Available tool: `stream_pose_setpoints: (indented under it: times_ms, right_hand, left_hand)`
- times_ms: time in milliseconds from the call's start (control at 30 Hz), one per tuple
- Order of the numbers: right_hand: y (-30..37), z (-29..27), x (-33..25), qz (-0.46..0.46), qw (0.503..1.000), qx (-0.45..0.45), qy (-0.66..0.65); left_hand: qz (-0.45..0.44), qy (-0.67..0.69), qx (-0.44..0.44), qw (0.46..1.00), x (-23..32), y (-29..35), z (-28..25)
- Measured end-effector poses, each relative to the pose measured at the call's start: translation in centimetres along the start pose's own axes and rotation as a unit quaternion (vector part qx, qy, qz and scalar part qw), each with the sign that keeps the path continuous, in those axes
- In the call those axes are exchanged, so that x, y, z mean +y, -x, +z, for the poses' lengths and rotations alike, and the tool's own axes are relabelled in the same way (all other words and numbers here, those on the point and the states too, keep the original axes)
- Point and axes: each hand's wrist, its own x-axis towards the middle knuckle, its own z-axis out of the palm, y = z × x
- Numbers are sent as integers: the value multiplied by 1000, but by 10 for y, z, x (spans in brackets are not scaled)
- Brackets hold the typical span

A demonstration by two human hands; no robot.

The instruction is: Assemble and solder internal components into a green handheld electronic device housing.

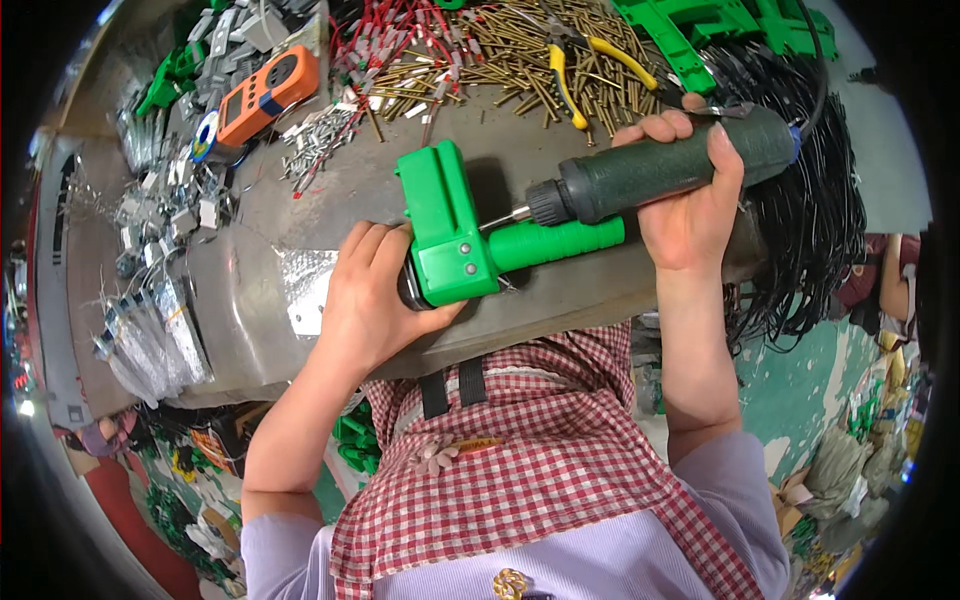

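My left hand (372, 292) is closed around the lower left side of a green plastic tool housing (447, 235), steadying it on the grey worktop. The housing has a blocky head with two metal screw heads and a ribbed handle (560, 243) pointing right. In my right hand (690, 205) is a dark green electric screwdriver (665, 165), held level with its black chuck toward the left. Its thin bit (505, 218) meets the housing near where head and handle join; the exact contact point is hidden.
Long brass screws (540, 60) lie heaped at the back, with yellow-handled pliers (572, 85) on them. An orange multimeter (268, 95) stands back left, near small silver screws (318, 140). Black cables (810, 230) hang over the right edge. Green housings (700, 30) sit far right.
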Motion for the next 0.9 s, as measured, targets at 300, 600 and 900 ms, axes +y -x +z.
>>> stream_pose_setpoints:
  times_ms: [300,600,900]
  right_hand:
    - [2,-4,6,-5,1000,6,14]
    - [-2,8,8,-24,999,-3,43]
    - [19,23,-14,-25,998,5,57]
  left_hand:
    - [-59,61,-11,996,-4,8,-1]
    - [-41,60,-9,997,-7,8,-2]
    - [-24,139,-174,975,-33,-4,-33]
